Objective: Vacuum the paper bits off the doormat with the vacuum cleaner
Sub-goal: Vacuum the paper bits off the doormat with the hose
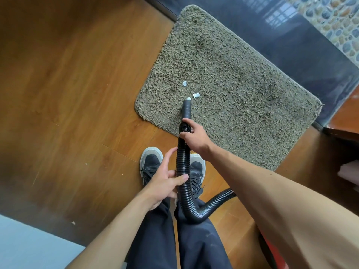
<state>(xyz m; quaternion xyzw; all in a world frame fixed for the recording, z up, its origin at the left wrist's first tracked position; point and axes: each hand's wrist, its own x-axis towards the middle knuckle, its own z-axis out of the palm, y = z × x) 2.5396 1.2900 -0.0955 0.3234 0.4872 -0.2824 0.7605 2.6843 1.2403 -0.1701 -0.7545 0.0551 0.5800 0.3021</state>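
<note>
The right hand is clamped round the black ribbed plastic vacuum hose just behind its smooth black nozzle, fingers curled over the ribs. The left hand holds the same hose lower down, with the thumb laid across its front, the other fingers wrapped behind it and the index finger stretched up along its side. The nozzle's mouth is down on the shaggy grey-brown rectangular doormat near its left corner, touching or all but touching a small white paper bit. A second bit lies just beside that one and a third bit a little farther up the pile. Below the hands the hose bends between legs in dark navy trousers and runs off to the right behind the right forearm. Black-and-grey lace-up sneakers stand on the brown wooden plank floor, just short of the mat's edge, and a tiny pale scrap lies on the wood to their left. Beyond the mat runs a dark polished stone threshold, then a pebble-set surface. A red object shows low on the right, mostly hidden by the arm.
</note>
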